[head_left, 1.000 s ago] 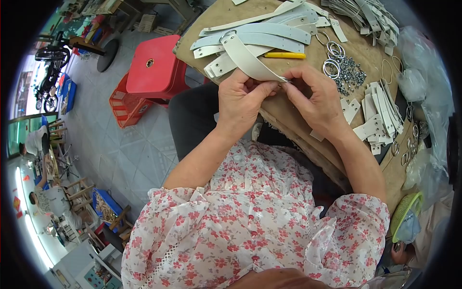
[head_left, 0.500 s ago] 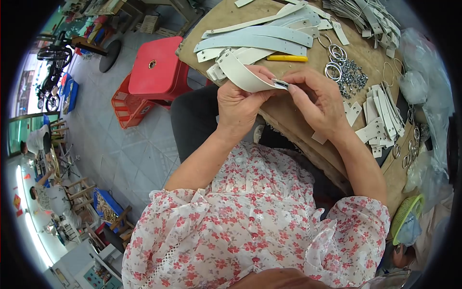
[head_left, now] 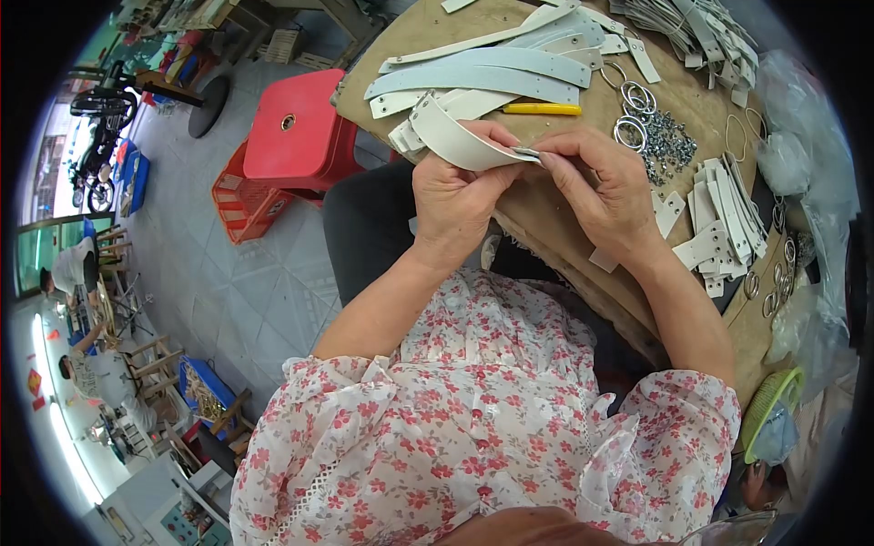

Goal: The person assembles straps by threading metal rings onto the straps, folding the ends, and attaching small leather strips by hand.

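A curved white strap (head_left: 464, 146) is held above the table's near edge. My left hand (head_left: 455, 196) is closed around its lower edge, thumb pressing near the right end. At that same end, my right hand (head_left: 596, 187) pinches the strap's tip with thumb and forefinger, where a small dark metallic piece shows, too small to make out. Beyond the hands lie a yellow-handled tool (head_left: 543, 109) and a pile of white and pale blue straps (head_left: 492, 77). Metal rings (head_left: 631, 134) and a heap of small metal rivets (head_left: 669, 147) sit right of them.
Short white strap pieces (head_left: 724, 218) are stacked at the table's right, with more rings and plastic bags (head_left: 797, 173) beyond. A bundle of straps (head_left: 701, 41) lies at the far right. A red stool (head_left: 296, 127) and an orange crate (head_left: 244, 205) stand left; a green basket (head_left: 769, 409) is lower right.
The strap's right end has tilted slightly and shifted a little left between my fingers. Both hands keep their grip in nearly the same place.
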A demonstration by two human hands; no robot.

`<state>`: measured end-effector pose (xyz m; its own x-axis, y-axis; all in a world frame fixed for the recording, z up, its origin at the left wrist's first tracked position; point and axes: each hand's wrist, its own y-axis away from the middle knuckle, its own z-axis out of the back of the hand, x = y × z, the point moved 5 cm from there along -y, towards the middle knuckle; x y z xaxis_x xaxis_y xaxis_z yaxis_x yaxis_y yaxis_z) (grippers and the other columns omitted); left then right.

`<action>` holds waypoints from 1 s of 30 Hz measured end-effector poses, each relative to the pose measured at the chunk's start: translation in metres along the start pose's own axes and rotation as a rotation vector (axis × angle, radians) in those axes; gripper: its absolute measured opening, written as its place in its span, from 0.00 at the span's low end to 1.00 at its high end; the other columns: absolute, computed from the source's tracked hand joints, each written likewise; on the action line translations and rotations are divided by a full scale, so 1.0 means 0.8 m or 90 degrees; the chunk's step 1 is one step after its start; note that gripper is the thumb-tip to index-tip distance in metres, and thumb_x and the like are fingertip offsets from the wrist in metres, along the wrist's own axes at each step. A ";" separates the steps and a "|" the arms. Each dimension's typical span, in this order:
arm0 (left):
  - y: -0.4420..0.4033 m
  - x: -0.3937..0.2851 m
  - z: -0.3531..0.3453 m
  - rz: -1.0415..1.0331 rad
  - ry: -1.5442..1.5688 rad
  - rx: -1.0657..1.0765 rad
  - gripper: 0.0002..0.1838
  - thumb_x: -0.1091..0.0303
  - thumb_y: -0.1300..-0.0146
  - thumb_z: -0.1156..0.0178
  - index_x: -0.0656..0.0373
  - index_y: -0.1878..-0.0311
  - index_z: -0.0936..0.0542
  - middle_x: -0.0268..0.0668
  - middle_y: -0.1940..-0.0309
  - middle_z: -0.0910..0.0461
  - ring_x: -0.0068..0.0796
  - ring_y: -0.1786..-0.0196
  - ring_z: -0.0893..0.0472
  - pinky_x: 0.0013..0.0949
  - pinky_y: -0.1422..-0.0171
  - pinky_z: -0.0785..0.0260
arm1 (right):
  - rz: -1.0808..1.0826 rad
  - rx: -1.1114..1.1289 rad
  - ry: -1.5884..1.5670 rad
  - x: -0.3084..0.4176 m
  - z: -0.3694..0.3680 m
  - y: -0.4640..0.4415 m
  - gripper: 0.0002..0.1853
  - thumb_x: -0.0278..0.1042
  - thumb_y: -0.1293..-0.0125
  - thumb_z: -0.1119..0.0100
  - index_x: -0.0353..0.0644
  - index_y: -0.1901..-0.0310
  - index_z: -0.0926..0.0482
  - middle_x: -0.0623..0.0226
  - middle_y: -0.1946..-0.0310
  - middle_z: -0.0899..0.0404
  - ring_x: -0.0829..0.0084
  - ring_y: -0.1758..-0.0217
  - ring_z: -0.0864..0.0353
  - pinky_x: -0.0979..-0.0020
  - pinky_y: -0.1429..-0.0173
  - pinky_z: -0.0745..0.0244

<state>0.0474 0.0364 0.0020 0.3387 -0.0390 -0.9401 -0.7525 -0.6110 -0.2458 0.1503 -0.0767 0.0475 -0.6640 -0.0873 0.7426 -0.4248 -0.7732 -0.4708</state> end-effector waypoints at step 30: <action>-0.006 -0.006 -0.012 0.051 -0.010 0.020 0.05 0.79 0.40 0.39 0.65 0.61 0.20 0.29 0.68 0.20 0.14 0.68 0.24 0.20 0.62 0.31 | -0.098 0.094 -0.012 -0.013 -0.003 0.004 0.06 0.21 0.35 0.46 0.34 0.56 0.25 0.67 0.64 0.23 0.79 0.62 0.24 0.78 0.56 0.28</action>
<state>0.0546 0.0319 0.0098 0.2680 -0.0744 -0.9605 -0.7939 -0.5819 -0.1764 0.1547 -0.0767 0.0375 -0.5865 0.0281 0.8094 -0.4249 -0.8615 -0.2780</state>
